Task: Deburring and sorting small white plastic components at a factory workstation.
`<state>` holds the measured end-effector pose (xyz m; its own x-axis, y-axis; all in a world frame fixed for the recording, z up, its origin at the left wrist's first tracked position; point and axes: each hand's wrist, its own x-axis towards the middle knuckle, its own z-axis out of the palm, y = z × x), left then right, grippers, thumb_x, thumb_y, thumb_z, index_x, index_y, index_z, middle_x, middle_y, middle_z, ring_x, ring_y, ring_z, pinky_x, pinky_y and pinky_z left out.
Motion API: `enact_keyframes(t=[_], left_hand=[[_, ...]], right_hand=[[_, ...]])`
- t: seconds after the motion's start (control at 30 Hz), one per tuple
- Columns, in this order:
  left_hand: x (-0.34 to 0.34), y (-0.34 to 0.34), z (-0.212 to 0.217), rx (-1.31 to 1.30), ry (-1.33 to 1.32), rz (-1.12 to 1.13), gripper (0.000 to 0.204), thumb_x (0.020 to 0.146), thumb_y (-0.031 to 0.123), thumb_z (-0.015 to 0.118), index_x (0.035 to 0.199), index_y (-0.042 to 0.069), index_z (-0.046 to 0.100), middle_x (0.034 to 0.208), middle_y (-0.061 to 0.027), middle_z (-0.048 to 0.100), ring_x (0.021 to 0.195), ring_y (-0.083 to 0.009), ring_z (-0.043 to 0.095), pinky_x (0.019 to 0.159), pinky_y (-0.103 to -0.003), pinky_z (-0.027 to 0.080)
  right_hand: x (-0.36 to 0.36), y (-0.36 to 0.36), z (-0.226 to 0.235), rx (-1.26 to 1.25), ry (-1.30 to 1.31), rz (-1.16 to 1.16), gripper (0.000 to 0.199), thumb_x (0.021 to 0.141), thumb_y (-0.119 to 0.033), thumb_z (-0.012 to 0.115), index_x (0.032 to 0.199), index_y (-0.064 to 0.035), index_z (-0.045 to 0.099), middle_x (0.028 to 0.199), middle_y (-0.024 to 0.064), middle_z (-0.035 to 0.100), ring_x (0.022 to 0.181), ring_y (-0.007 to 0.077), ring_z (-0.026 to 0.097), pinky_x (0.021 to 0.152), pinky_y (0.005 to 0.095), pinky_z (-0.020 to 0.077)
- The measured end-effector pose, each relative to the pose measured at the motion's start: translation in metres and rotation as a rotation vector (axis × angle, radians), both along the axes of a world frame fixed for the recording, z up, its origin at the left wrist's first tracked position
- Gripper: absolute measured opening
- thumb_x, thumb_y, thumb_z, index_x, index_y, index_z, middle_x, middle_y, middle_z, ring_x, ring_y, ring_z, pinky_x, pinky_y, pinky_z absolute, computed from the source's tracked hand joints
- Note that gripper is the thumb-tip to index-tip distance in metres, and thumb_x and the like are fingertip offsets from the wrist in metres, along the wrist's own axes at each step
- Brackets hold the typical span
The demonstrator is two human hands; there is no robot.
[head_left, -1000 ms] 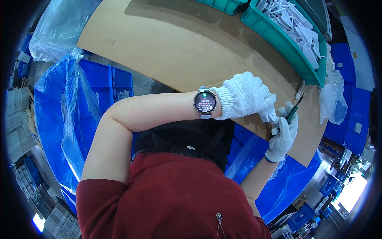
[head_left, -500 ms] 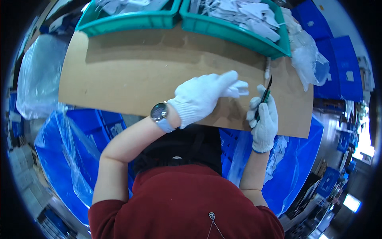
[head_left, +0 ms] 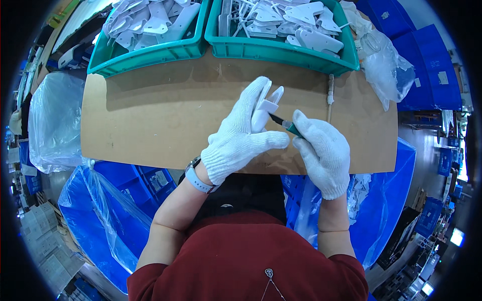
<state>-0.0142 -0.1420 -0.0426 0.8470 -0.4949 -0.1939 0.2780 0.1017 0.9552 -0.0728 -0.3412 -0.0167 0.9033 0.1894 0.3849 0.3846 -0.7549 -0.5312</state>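
My left hand (head_left: 236,138), thumb spread, holds one white plastic part (head_left: 258,120) above the counter (head_left: 145,125). My right hand's (head_left: 326,153) fingers clasp one green-handled knife (head_left: 293,130), its dark blade (head_left: 275,119) right by the part. Beyond stand two green bins (head_left: 150,60), both heaped with white pieces (head_left: 306,17).

white piece (head_left: 260,114), above the counter (head_left: 150,125): lower part hidden behind the fingers of the left grip (head_left: 233,138)
knife (head_left: 293,128), above the counter: most of the handle covered by the right grip (head_left: 324,155); whether its tip touches the white piece cannot be told
green bins (head_left: 281,51), at the counter's far edge: cut off by the top edge, their lowest contents buried
watch (head_left: 194,162), near the counter's front edge: dial turned away, unreadable
white scraps (head_left: 360,193), below the counter's right end: partly hidden by the right forearm (head_left: 334,228)
necklace (head_left: 269,273), in front of the counter: chain cut off by the lower edge
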Motion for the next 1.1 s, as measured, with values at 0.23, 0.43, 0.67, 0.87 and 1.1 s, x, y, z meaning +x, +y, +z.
enact_keyframes(t=[0.23,0.43,0.67,0.87,1.1], left_hand=[[0.0,-0.002,-0.006,-0.043,-0.062,0.119,0.097,0.079,0.001,0.08,0.157,0.003,0.023,0.155,-0.0172,0.038,0.139,-0.026,0.048,0.097,-0.033,0.052],[0.0,-0.005,-0.015,-0.118,-0.167,0.206,0.092,0.08,0.0,0.08,0.154,0.0,0.026,0.151,-0.0188,0.043,0.139,-0.0276,0.048,0.103,-0.036,0.053],[-0.001,-0.004,-0.017,0.046,-0.232,0.254,0.091,0.078,-0.009,0.071,0.156,0.009,0.028,0.146,-0.0148,0.042,0.137,-0.0277,0.05,0.086,-0.034,0.059],[-0.004,-0.004,-0.017,0.074,-0.171,0.271,0.09,0.078,-0.005,0.071,0.156,0.014,0.03,0.124,-0.0142,0.052,0.09,-0.0195,0.07,0.072,-0.029,0.056],[-0.006,-0.007,-0.012,0.155,-0.157,0.273,0.091,0.076,0.002,0.076,0.155,0.016,0.031,0.118,-0.011,0.054,0.091,-0.0171,0.069,0.067,-0.026,0.055]], right_hand=[[0.008,0.006,0.009,-0.108,0.03,0.044,0.049,0.071,0.001,0.078,0.119,-0.0044,0.073,0.1,0.0131,0.073,0.089,0.031,0.07,0.079,0.0381,0.055],[0.01,0.009,-0.006,-0.12,-0.099,0.039,0.049,0.075,-0.006,0.076,0.124,-0.0104,0.071,0.094,0.0078,0.07,0.079,0.0247,0.067,0.067,0.0364,0.0525],[0.006,0.017,-0.007,-0.117,-0.168,-0.013,0.049,0.075,-0.005,0.076,0.124,-0.0093,0.071,0.094,0.0083,0.07,0.078,0.0254,0.067,0.066,0.0365,0.0523],[0.005,0.017,-0.008,-0.125,-0.196,-0.014,0.049,0.074,-0.004,0.076,0.123,-0.0091,0.072,0.094,0.0086,0.07,0.075,0.0255,0.066,0.065,0.0361,0.0522],[0.003,0.016,-0.013,-0.081,-0.182,-0.029,0.048,0.074,-0.004,0.077,0.122,-0.0095,0.072,0.094,0.0085,0.071,0.075,0.0251,0.066,0.065,0.036,0.0526]])
